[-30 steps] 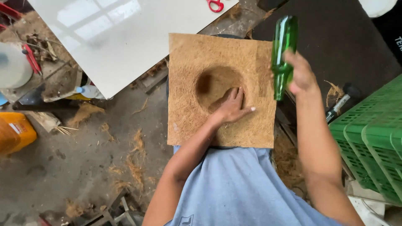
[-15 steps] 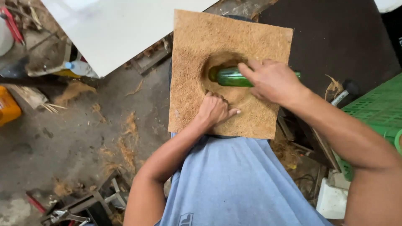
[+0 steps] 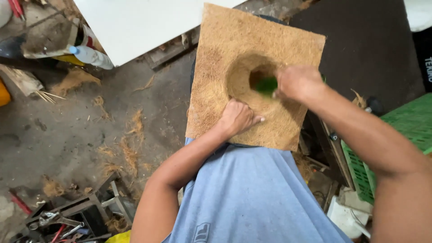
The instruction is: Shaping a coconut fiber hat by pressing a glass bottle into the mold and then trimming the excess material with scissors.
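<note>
Two hands on fibre mat; green crate, white board nearby

Few such things show. At the upper left, on the dusty grey concrete floor, a clear plastic bottle with a blue cap lies on its side just beside the edge of a large white flat board; a white label wraps its body, and a yellow patch shows just behind it. At the far left edge sits part of an orange plastic container, mostly cut off by the frame. At the right edge, a strip of black fabric bears white lettering. No screens or signs are visible.
</note>
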